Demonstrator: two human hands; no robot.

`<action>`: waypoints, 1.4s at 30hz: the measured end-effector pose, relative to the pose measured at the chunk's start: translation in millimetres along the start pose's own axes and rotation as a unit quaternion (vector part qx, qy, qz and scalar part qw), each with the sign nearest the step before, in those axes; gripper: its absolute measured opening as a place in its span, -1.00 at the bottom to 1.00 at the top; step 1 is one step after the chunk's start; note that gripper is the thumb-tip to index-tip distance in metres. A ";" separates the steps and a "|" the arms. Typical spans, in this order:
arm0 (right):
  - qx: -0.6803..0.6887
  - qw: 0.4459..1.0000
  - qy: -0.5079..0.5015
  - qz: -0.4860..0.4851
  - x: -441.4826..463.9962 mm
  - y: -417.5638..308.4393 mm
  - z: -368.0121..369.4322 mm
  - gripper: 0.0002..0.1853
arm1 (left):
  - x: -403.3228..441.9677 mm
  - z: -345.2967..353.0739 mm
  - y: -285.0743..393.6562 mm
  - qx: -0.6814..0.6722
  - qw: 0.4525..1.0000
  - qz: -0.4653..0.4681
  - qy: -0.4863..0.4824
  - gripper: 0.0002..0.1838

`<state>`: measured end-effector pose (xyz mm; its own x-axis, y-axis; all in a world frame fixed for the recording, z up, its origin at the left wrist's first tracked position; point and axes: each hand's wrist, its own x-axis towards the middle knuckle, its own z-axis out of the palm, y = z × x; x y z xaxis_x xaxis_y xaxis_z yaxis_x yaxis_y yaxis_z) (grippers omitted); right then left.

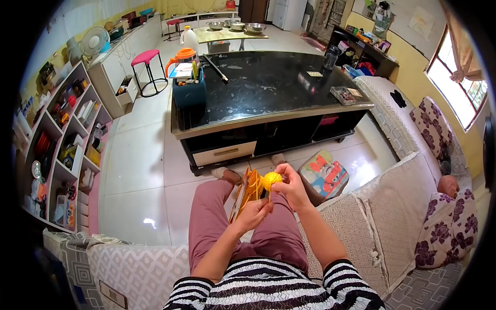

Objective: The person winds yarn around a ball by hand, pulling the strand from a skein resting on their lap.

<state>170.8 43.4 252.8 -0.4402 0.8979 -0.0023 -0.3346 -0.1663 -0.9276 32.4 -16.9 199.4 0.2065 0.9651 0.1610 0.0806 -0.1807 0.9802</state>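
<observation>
Above my lap, my left hand (253, 213) is closed on the lower right edge of a yellow-orange folded item (247, 190), which looks like a bag or packet with a brown side. A round, ruffled yellow piece (272, 180) sits at its upper right. My right hand (290, 188) pinches this yellow piece from the right, thumb and fingers closed at its edge. Both hands are close together, the right one slightly higher. What lies between the left fingertips is too small to make out.
Ahead stands a low black table (258, 88) with a dark blue caddy (189, 93) on its left corner. A cartoon-patterned stool (324, 175) is right of my knees. Covered sofa seats (356, 222) lie to the right, open shelves (67, 139) to the left.
</observation>
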 end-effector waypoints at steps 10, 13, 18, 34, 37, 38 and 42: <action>-0.117 0.967 -0.140 0.179 -10.6 -6.7 -10.3 -0.64 | 28.9 -34.8 31.6 -0.069 0.994 0.035 -0.083 -0.79; 0.034 0.973 -0.179 0.139 -10.0 -5.8 -11.5 -0.65 | 41.9 -29.1 33.8 -0.180 0.981 0.023 -0.068 -0.78; 0.205 0.954 -0.213 0.055 -12.0 -30.9 2.8 -0.56 | 75.5 -26.1 26.2 -0.196 0.976 0.092 0.040 -0.75; -0.116 0.987 0.070 -0.081 6.4 -32.6 -4.2 -0.63 | 17.0 -10.2 78.0 0.055 0.988 0.101 -0.102 -0.75; -0.124 0.990 0.043 -0.046 6.1 -21.7 -7.4 -0.64 | 29.2 -26.5 92.2 0.015 0.988 0.118 -0.098 -0.80; -0.116 0.992 0.021 -0.036 4.7 -18.7 -7.1 -0.64 | 37.0 -32.0 97.5 0.023 0.987 0.124 -0.098 -0.81; -0.047 0.995 -0.080 0.041 -6.1 -17.7 5.2 -0.59 | 68.7 -41.5 100.0 0.073 0.983 0.157 -0.066 -0.78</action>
<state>175.0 38.8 271.2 -0.5926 0.8051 -0.0274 -0.2151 -0.1909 -0.9578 14.1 39.2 313.3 0.3675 0.8261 0.4272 0.1289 -0.5001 0.8563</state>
